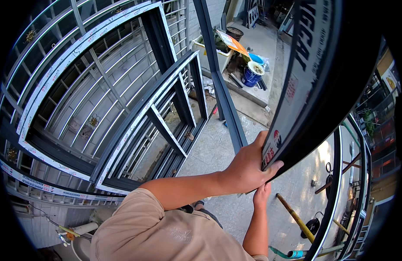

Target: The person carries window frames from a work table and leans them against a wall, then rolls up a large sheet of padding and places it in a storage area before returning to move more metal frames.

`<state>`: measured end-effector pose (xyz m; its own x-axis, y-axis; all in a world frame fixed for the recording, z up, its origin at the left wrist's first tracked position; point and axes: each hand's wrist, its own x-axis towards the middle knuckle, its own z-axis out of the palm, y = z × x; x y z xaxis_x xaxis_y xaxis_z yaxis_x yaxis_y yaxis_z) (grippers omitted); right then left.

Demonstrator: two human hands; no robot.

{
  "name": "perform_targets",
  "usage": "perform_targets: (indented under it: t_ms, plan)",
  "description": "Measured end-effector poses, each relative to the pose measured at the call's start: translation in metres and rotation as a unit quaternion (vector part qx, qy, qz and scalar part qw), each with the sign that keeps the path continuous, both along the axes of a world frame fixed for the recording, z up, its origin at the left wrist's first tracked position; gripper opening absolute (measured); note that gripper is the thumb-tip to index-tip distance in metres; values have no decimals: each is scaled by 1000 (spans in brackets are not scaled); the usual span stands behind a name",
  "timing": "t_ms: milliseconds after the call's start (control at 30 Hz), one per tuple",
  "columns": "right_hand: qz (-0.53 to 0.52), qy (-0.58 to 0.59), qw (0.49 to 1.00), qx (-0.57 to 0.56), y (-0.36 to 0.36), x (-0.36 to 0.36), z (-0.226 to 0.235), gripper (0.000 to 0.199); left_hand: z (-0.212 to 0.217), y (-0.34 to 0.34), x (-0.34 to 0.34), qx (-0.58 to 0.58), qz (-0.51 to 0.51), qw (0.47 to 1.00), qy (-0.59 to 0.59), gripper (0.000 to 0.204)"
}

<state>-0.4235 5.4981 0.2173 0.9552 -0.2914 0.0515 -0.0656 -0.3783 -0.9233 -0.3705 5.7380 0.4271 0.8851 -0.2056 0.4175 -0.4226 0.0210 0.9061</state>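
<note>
Paved floor (205, 156) runs under everything. Left: a big metal grille (106, 76) against a tiled wall. Large window frame (75, 52) in front of it, dark profile, white printed film on the edges. Smaller window frame (168, 130) overlaps its lower right side from here, two film-covered crossbars; can't tell if the frames touch.

Dark frame piece (296, 91), printed film on its face: raised on the right, tilted, top out of view, lower end in the hands. Bare dark grey profile (227, 98) slants down to just behind the left hand; can't tell if it joins the held piece.

Yellow pole (296, 217) at lower right. Far end, on a concrete step: orange and white bag (232, 42), blue bucket (252, 78) with a pale top.

Left hand (251, 167): closed around the frame piece's edge near its lower end. Right hand (262, 195): just below, up against the same end; fingers partly hidden, can't tell how far closed.
</note>
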Motion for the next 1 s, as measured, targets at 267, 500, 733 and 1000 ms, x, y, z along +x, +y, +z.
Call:
perform_targets:
  t_ms: [267,500,733,1000]
  plan:
    - [-82,-218,942,242,-91,-20,56,63,0,-159,29,-24,-143,983,-110,91]
    - [-203,-331,900,199,-156,4,113,37,-73,-211,83,66,-387,917,-75,91]
    - [-160,-296,922,189,-242,-23,74,33,-292,-192,240,128,-134,911,367,56]
    - [-235,-294,896,237,-261,-43,51,22,-461,-183,407,-23,-5,777,629,80]
